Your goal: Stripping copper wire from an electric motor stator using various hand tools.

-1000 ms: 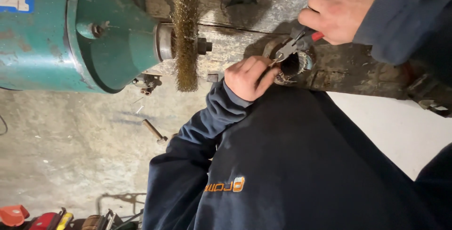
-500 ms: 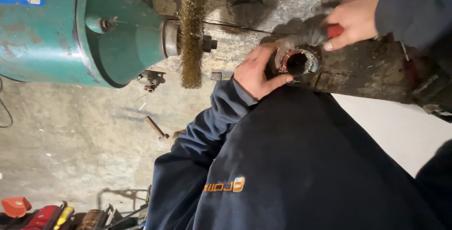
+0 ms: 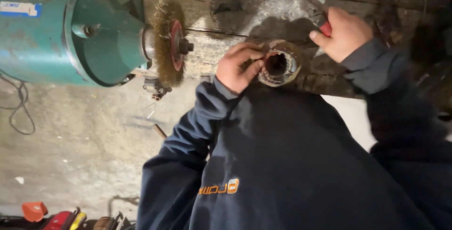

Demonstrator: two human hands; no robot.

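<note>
Gripping the metal ring (image 3: 278,64) with my left hand (image 3: 240,67); my right hand (image 3: 343,33) (closed around red-handled pliers (image 3: 316,14)) has now lifted away from it.

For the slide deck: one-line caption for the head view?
Left hand steadies a round hollow metal part on the workbench; right hand holds red-handled pliers.
</note>
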